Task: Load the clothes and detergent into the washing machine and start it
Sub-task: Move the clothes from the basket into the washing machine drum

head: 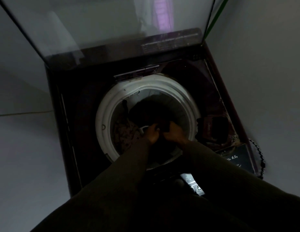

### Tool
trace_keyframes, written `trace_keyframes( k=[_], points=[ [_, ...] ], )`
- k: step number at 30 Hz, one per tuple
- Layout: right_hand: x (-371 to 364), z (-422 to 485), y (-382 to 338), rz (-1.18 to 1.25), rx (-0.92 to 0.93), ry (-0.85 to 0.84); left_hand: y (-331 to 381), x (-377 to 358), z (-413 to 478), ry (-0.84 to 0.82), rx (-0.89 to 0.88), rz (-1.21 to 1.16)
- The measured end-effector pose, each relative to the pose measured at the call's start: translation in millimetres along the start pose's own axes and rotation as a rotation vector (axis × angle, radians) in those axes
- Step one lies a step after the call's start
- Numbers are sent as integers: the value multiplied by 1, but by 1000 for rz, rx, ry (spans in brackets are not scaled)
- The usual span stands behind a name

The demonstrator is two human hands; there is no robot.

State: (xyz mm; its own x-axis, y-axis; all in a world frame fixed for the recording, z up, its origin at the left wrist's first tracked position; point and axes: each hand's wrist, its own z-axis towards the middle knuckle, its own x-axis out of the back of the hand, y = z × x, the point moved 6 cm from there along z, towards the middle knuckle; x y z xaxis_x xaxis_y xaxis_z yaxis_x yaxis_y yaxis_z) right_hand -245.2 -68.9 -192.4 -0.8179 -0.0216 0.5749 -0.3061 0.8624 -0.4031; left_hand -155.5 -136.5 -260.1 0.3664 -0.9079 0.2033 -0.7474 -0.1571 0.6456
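Observation:
A dark top-loading washing machine fills the middle of the head view, its glass lid raised at the back. The white drum rim rings an opening with a patterned brown cloth on the left and a dark garment in the middle. Both my hands reach into the drum. My left hand and my right hand grip the dark garment side by side, fingers curled into the cloth. Dim light hides detail of the fabric.
A detergent compartment sits open at the drum's right. The control panel with lit labels lies at the near edge, partly under my sleeves. Pale walls stand on both sides. A green line runs past the lid's right edge.

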Motion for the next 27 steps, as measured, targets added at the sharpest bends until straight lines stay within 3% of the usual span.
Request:
trace_keyframes(
  k=[6,11,20,27],
  points=[
    [-7,24,14,-110,164,50,2,16,-16,96,-241,493],
    [24,-47,-23,-320,230,126,30,28,-65,227,-311,910],
    [68,-122,-19,-445,393,453,92,22,-145,374,-526,986],
    [108,-170,37,-402,274,681,160,-31,-176,398,-764,946]
  ],
)
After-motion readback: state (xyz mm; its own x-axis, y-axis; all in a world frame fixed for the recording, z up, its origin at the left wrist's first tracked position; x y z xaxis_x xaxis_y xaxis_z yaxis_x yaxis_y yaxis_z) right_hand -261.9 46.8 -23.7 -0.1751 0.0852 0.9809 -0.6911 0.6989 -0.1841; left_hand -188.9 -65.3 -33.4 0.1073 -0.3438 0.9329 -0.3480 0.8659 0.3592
